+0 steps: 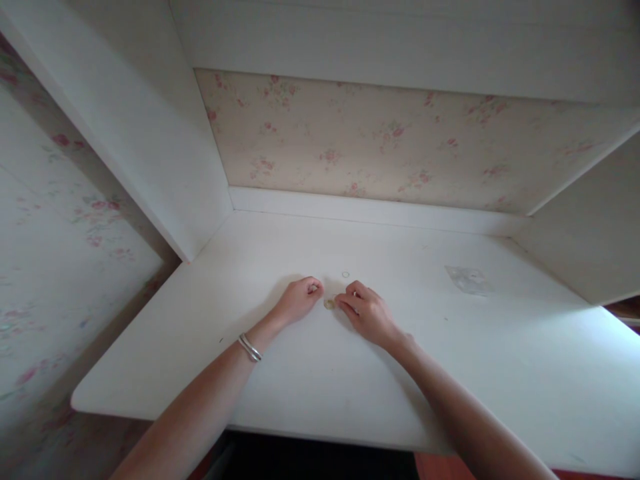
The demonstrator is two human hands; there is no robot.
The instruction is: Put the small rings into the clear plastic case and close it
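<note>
My left hand (301, 299), with silvery bangles (250, 348) at the wrist, is closed above the white desk, its fingertips pressed together. Whatever it may hold is too small to make out. Facing it, my right hand (369, 313) is closed in a pinch, thumb against fingers. A small yellowish object (329, 304), perhaps round, is between the hands, right at the right fingertips. I cannot tell whether those fingers grip it or only reach beside it. Just beyond the hands, a thin pale ring (345, 274) lies flat on the desk.
A clear plastic bag (469, 280) lies on the white desk (350, 387) at the right. White panels (150, 120) rise at the left and right, and an overhead panel (400, 53) spans above. Floral wallpaper (330, 140) covers the back. A tiny dark bit (221, 340) lies left of the bangles.
</note>
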